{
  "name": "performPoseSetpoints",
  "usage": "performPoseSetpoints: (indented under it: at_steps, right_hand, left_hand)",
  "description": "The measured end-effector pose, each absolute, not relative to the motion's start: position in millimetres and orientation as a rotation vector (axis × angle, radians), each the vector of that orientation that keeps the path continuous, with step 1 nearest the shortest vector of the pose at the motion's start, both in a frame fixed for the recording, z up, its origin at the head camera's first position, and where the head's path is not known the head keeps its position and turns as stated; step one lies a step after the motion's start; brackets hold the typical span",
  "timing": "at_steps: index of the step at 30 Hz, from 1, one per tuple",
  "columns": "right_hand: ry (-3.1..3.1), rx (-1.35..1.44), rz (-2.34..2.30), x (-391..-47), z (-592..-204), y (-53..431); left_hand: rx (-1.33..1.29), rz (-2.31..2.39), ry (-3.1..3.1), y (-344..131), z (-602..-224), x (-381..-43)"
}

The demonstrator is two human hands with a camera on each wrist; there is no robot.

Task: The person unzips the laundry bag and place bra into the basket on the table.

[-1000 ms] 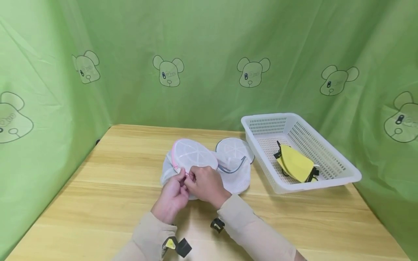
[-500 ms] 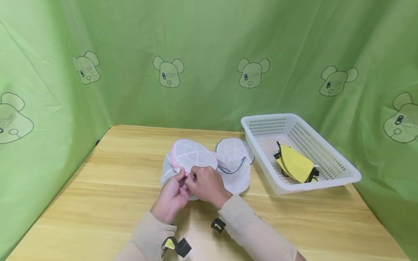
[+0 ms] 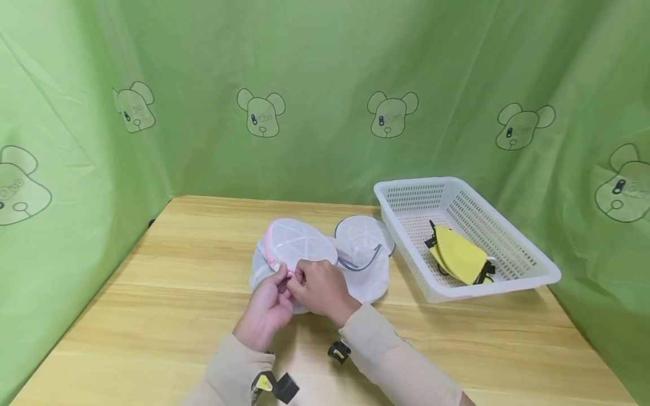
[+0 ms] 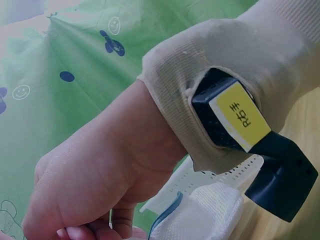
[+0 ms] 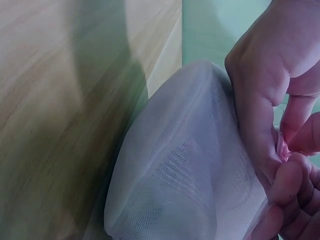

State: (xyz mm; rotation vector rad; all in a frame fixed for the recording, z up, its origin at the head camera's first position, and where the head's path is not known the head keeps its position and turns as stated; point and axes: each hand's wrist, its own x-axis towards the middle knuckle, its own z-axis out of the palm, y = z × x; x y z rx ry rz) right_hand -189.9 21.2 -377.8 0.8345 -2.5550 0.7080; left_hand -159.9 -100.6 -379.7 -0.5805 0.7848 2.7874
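A white mesh laundry bag (image 3: 303, 243) with pink zipper trim stands on the table, its round ribbed lid tilted up. My left hand (image 3: 266, 310) pinches the pink trim at the bag's near side. Right beside it, my right hand (image 3: 322, 287) pinches the same trim with curled fingers; the zipper pull is hidden by the fingertips. The right wrist view shows the mesh side (image 5: 175, 165) and a bit of pink trim (image 5: 283, 147) between the fingers. Behind and to the right lies a second mesh bag (image 3: 373, 279) with dark blue-grey trim, its lid (image 3: 363, 231) folded back.
At the right stands a white perforated plastic basket (image 3: 406, 248). In it lies a yellow cloth item (image 3: 463, 256) with black straps. The wooden table (image 3: 152, 316) is bordered by a green curtain (image 3: 325, 158) at the back and sides.
Hardly anything differs. Both hands stay at the pink trim with only tiny finger shifts, and the bags and basket keep their places.
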Motion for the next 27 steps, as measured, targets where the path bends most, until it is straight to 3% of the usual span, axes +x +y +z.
performPoseSetpoints:
  at_steps: [27]
  right_hand:
    - [-2.555, 0.832, 0.726, -189.5, -377.6, 25.0]
  left_hand:
    - [-0.564, 2.822, 0.673, -98.9, -378.4, -153.5]
